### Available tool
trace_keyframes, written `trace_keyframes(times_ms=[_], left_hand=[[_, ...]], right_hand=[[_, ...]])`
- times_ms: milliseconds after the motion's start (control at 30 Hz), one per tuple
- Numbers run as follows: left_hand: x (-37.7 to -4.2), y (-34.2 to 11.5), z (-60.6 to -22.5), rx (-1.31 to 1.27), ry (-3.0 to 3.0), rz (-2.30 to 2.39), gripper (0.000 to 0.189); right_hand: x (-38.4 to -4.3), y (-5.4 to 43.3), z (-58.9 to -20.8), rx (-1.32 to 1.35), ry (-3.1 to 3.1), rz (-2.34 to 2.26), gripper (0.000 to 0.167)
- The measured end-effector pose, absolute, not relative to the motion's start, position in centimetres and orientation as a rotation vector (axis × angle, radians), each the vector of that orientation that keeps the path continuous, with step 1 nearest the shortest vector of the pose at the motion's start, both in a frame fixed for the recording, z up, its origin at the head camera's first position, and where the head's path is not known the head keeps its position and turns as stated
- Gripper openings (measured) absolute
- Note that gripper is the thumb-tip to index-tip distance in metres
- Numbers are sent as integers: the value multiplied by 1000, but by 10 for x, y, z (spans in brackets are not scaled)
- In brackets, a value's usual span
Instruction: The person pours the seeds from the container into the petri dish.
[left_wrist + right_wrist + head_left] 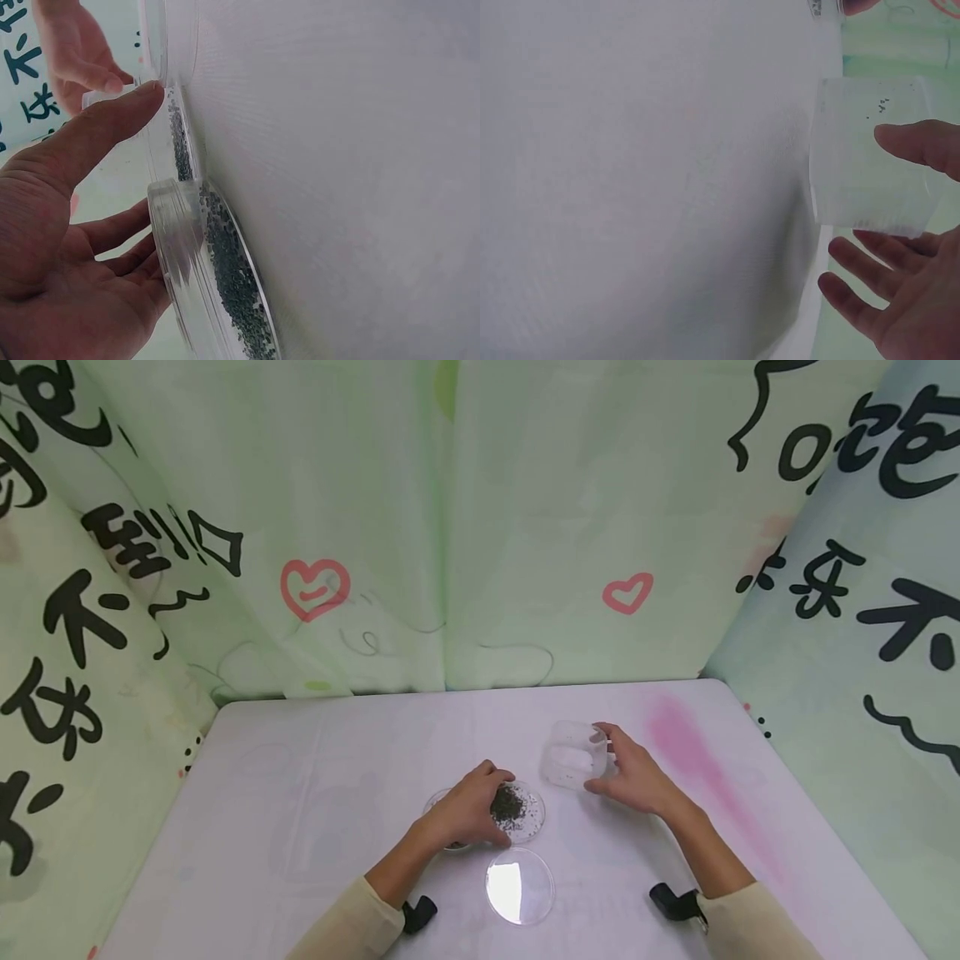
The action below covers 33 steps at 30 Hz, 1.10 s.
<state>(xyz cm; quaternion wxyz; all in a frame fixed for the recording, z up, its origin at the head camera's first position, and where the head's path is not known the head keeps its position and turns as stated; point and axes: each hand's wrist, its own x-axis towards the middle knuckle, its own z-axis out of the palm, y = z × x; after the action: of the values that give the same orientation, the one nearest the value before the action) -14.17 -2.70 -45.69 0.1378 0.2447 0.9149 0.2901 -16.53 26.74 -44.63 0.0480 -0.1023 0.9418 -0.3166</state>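
Note:
A clear round dish [525,814] of dark granules [508,804] lies on the white table [315,793]. My left hand [468,810] arches over its left side. In the left wrist view the thumb [112,120] touches a clear rim while the fingers [120,232] lie loosely curved beside a small clear dish [176,232]; granules [232,277] show behind it. My right hand [633,774] stands spread beside a clear square container [573,753], thumb [922,142] and fingers [862,277] on either side of the container [870,157] without clearly gripping it.
A clear round lid [520,885] lies flat near the table's front edge. Another dish [438,800] peeks out under my left hand. Printed green cloth walls [450,527] close in the back and both sides. A pink stain [690,752] marks the table's right part.

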Motion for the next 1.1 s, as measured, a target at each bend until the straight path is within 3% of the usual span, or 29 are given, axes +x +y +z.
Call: trace_keyframes(times_ms=[133, 233, 500, 633, 1100], left_hand=[[-142, -28, -457, 713, 2649, 836, 89], [-143, -28, -458, 720, 2650, 837, 89], [-144, -28, -459, 709, 2642, 842, 88], [-146, -29, -460, 716, 2638, 847, 88], [-146, -30, -460, 740, 2646, 860, 84]], right_hand=[[-160, 264, -445, -389, 2962, -932, 104], [-152, 256, -441, -507, 3089, -924, 105], [-125, 220, -428, -925, 3075, -989, 57], [-110, 205, -434, -1054, 2875, -978, 47], [-73, 185, -458, -1270, 2992, -622, 66]])
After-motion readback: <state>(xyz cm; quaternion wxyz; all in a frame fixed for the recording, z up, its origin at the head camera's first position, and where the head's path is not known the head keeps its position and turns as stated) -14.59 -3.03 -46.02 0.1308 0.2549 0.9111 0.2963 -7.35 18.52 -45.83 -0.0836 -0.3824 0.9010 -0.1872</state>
